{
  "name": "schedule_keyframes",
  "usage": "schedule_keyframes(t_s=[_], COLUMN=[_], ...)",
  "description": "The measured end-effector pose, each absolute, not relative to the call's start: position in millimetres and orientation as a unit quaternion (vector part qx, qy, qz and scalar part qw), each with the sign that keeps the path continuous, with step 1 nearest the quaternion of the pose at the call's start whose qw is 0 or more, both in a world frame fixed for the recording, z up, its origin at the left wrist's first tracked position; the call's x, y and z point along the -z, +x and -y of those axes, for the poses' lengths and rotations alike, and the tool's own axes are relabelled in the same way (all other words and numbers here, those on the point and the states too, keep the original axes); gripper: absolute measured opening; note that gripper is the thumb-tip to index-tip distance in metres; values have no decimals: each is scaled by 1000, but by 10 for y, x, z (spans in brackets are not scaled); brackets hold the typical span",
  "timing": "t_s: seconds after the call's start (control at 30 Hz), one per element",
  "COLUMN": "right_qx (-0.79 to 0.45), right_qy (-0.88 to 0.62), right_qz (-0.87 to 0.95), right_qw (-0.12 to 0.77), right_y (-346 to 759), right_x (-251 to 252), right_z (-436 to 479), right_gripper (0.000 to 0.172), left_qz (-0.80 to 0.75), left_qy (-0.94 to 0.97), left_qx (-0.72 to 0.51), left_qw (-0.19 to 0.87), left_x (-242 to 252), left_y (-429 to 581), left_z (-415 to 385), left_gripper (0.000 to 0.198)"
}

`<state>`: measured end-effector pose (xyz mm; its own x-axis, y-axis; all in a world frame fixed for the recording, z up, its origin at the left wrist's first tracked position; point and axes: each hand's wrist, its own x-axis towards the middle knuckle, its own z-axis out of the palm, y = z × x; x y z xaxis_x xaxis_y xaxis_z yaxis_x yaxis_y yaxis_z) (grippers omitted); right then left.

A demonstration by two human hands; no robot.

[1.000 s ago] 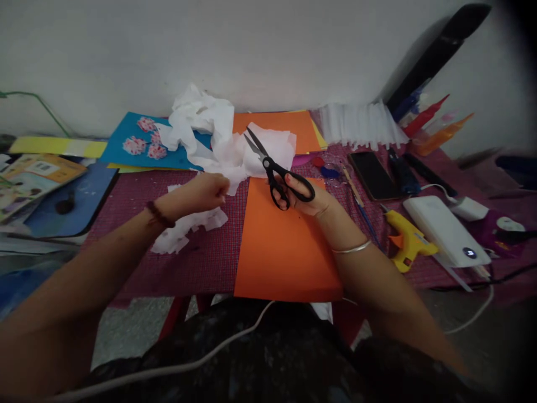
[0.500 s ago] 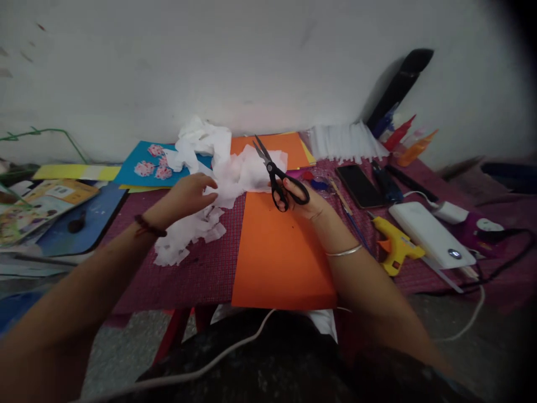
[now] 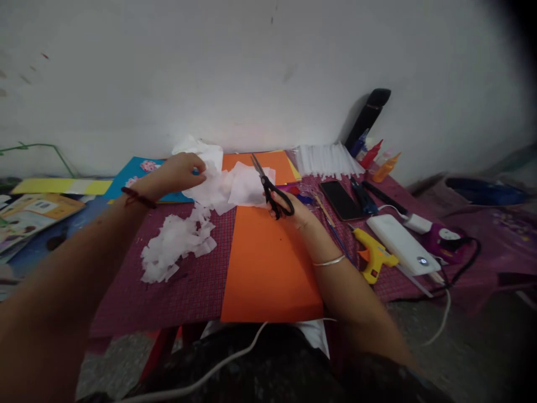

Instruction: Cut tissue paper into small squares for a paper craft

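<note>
My right hand [image 3: 291,211] is closed round the handles of black scissors [image 3: 268,187], blades pointing up and away over the far end of an orange sheet [image 3: 268,268]. My left hand [image 3: 178,172] reaches to the back of the table, its fingers curled on the crumpled white tissue paper [image 3: 218,182]. A pile of cut white tissue scraps [image 3: 174,249] lies on the maroon cloth [image 3: 168,296], below my left hand.
A blue card with pink flowers [image 3: 138,168] and a yellow sheet [image 3: 59,186] lie at the back left. On the right are a phone [image 3: 342,200], a yellow glue gun [image 3: 373,254], a white power bank [image 3: 400,243], glue bottles [image 3: 375,157] and cables.
My left hand has moved away from me and to the back of the table, onto the tissue heap. The view has tilted up, so everything sits lower. The scissors stay in my right hand.
</note>
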<state>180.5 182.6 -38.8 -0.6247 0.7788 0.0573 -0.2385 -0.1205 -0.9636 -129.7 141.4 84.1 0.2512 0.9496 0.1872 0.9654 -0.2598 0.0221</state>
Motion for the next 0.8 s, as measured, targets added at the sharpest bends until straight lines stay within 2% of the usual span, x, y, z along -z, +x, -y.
schedule_keyframes(t_s=[0.1,0.2,0.33,0.43,0.6,0.8], right_qx=[-701,-686,-663,-632,-500,-256], right_qy=[-244,-252,-278,-313,-381,-528], right_qz=[545,533,528,549,680,790], right_qw=[391,427,452,449,378,180], right_y=[1819,1852,1953,2106,2499,2752], right_x=[306,199,39,-49,-5,258], right_z=[-1849,-1897,-1917,-1836,-1462,-851], right_gripper=[65,64,57,52,39,49], left_qz=[615,603,520,513,548,646], left_qy=[-771,-777,-841,-851,-826,-727], left_qx=[98,73,18,57,136,187], left_qw=[130,164,146,94,1,-142], left_x=[-841,-509,87,300,182,88], left_y=[-974,-506,1,127,-240,-690], left_z=[-1049,-647,-205,30,100,-338], left_gripper=[20,18,18,20,26,25])
